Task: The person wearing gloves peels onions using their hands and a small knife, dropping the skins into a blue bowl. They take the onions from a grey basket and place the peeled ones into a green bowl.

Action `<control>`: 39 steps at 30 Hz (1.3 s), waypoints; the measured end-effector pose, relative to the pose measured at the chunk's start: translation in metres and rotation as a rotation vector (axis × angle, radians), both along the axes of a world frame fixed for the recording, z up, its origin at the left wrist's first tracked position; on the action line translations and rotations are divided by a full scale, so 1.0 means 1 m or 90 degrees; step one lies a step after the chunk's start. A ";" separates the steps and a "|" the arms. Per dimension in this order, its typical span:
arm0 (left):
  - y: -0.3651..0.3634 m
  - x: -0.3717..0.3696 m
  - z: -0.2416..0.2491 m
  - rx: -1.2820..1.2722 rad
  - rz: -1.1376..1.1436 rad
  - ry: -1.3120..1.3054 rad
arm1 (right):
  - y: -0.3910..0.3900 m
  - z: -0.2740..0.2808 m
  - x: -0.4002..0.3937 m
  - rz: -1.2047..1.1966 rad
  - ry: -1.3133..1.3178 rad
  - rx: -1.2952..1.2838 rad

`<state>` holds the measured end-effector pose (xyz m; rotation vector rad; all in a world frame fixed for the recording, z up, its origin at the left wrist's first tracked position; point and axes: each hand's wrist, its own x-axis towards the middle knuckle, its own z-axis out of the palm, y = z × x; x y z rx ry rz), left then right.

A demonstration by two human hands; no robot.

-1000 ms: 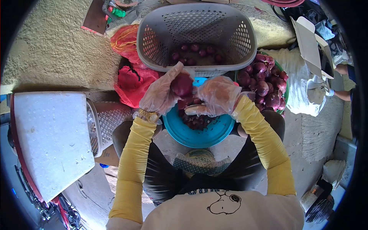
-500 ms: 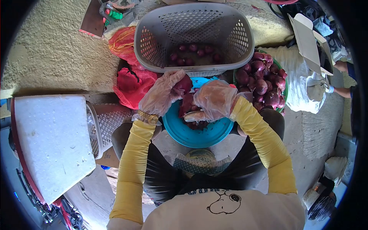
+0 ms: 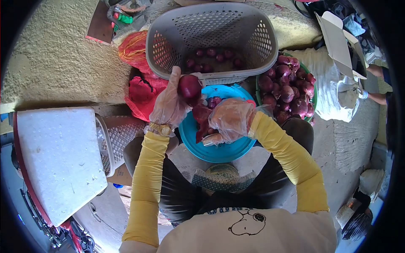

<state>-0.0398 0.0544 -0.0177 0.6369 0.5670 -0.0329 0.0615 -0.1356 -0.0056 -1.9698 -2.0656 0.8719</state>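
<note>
My left hand (image 3: 168,101), in a clear plastic glove, grips a smooth red onion (image 3: 190,87) just in front of the grey basket. Over the blue basin (image 3: 198,148) is my gloved right hand (image 3: 230,120), its fingers curled and its thumb low. A piece of dark red onion skin (image 3: 201,118) hangs at those fingers and appears pinched there; the fingertips are partly hidden. Small onions (image 3: 214,101) and scraps of skin lie in the basin.
The grey perforated basket (image 3: 211,76) ahead holds several peeled onions. On the right, a green-rimmed basin (image 3: 314,99) is heaped with unpeeled onions. Red net bags (image 3: 145,95) lie left; a white foam box (image 3: 59,160) stands further left. Another person's arm (image 3: 376,98) shows at far right.
My left hand has moved left and turned, bringing the onion up and away from the basin. My right hand has shifted slightly down and left, with the skin still by its fingers.
</note>
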 end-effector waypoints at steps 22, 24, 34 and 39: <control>0.008 0.005 -0.012 -0.225 -0.035 -0.143 | -0.012 -0.054 -0.013 -0.147 -0.061 -0.093; 0.007 0.003 -0.011 -0.161 0.004 -0.074 | -0.008 -0.043 -0.011 -0.127 -0.070 -0.066; 0.008 0.004 -0.011 -0.231 0.040 -0.129 | -0.013 -0.045 -0.003 -0.176 -0.016 -0.072; 0.008 0.003 -0.012 -0.104 0.122 -0.110 | -0.010 -0.039 0.019 -0.206 0.059 -0.058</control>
